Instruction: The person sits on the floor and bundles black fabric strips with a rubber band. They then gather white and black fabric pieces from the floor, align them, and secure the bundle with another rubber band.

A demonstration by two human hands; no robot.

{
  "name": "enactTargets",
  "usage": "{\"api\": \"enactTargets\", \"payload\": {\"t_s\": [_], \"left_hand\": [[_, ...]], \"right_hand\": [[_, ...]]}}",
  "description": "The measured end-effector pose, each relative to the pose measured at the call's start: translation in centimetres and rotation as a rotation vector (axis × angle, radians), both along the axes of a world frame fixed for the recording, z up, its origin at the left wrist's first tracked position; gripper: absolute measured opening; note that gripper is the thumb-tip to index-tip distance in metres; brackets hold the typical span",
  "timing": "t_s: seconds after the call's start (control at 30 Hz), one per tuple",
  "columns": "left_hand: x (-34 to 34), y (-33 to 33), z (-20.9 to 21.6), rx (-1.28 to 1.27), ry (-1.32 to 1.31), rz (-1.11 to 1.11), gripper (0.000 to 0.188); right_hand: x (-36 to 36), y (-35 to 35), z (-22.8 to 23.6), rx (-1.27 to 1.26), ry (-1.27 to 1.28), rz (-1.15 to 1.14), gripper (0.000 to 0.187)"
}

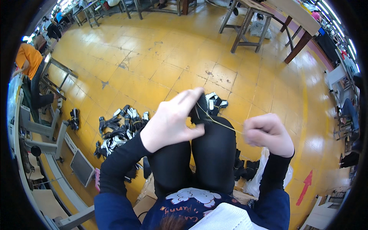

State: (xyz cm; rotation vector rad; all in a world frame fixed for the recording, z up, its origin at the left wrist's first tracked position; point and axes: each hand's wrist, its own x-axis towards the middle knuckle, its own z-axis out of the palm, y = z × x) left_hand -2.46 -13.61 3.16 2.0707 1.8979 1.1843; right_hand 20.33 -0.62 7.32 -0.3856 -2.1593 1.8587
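My left hand (172, 119) is curled round the near end of a bundle of black fabric pieces with white parts (212, 101), above my knees. The exact kind of the pieces is hard to make out. A thin yellowish string (226, 125) loops about the bundle and runs taut to the right. Its other end goes into my right hand (268, 132), which is closed and slightly blurred, off to the right of my knee.
Several similar black and white bundles (124, 128) lie heaped on the yellow floor at left. Black pieces (247, 170) and a clear plastic bag (264, 172) sit by my right leg. A wooden stool (247, 25) stands ahead. A person in orange (28, 59) is at far left.
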Motion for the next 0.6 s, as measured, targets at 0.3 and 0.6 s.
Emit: {"api": "enactTargets", "payload": {"t_s": [0.3, 0.6], "left_hand": [[1.6, -1.6, 1.7, -0.215, -0.16, -0.093, 0.068], [2.8, 1.0, -0.1, -0.076, -0.011, -0.096, 0.072]], "right_hand": [[1.6, 1.7, -1.3, 0.529, 0.002, -0.432, 0.012], [-2.1, 1.2, -3.8, -0.166, 0.18, -0.235, 0.016]]}}
